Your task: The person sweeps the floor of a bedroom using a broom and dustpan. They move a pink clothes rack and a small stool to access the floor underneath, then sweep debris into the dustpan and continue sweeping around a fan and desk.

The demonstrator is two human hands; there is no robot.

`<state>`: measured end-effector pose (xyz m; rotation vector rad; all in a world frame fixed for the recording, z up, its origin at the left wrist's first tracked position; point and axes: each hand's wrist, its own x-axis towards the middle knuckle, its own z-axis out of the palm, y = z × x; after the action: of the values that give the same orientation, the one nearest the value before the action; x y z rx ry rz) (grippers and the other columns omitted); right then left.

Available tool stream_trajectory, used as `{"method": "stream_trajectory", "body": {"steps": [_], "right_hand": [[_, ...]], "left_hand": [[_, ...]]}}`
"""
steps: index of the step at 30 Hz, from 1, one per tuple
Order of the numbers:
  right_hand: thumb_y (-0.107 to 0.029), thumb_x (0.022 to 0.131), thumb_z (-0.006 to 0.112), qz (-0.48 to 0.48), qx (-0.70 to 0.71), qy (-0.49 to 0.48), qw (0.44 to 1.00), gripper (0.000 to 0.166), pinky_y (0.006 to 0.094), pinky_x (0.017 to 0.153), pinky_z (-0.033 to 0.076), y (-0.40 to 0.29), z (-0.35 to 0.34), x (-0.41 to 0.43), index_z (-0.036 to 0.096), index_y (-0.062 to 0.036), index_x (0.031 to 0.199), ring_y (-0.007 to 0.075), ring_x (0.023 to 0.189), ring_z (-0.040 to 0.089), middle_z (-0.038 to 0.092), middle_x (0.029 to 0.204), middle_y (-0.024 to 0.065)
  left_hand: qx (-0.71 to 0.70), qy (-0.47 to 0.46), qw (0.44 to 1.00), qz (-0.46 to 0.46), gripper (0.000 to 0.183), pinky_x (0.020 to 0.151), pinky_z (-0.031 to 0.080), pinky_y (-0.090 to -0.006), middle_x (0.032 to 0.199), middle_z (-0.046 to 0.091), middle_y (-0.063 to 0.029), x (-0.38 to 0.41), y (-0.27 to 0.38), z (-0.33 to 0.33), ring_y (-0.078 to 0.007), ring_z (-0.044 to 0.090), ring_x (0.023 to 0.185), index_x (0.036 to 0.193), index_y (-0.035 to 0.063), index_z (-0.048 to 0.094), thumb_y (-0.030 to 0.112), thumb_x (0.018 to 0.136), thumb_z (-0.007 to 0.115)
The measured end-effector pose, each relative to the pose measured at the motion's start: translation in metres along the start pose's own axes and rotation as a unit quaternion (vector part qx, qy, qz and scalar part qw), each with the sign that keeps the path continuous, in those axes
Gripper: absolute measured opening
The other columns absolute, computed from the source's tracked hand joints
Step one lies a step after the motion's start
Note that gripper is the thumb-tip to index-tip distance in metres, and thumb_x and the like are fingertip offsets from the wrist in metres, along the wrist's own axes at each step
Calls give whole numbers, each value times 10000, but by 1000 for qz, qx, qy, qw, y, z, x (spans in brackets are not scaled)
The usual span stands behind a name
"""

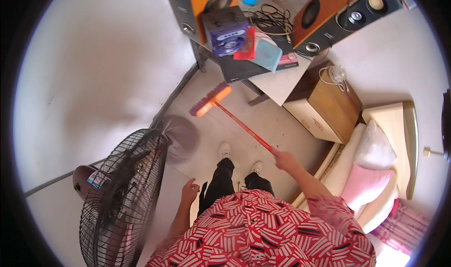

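My right hand grips the end of the red handle of a push broom. Its orange head with purple bristles is out ahead of me, over the pale floor near the table; I cannot tell whether the bristles touch the floor. My left hand hangs at my side with nothing in it, its fingers loosely bent and apart. A large caged fan stands to its left.
A table bears a purple portable speaker, two tall speakers and tangled cables. A wooden bedside cabinet and a bed with a pink pillow are at right. The fan's round base rests by the left wall.
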<state>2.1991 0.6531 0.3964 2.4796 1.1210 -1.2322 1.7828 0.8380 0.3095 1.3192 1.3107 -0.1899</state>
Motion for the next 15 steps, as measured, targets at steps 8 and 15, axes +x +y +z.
{"method": "stream_trajectory", "body": {"steps": [8,15], "right_hand": [[-179,789,494,89,31,-64,993,582,446,744,488,71,84,-36,313,-234,1339,328,900,605,626,963,144],[-206,837,458,262,93,-86,957,537,438,797,474,202,190,-247,317,-303,1347,323,924,602,626,982,154]], "left_hand": [[56,9,998,29,481,666,484,-284,742,651,-98,-8,34,10,-170,626,654,1183,19,512,169,730,565],[149,-53,986,50,489,649,486,-300,747,653,-105,-15,40,81,-182,625,646,1173,29,520,194,716,572]]}}
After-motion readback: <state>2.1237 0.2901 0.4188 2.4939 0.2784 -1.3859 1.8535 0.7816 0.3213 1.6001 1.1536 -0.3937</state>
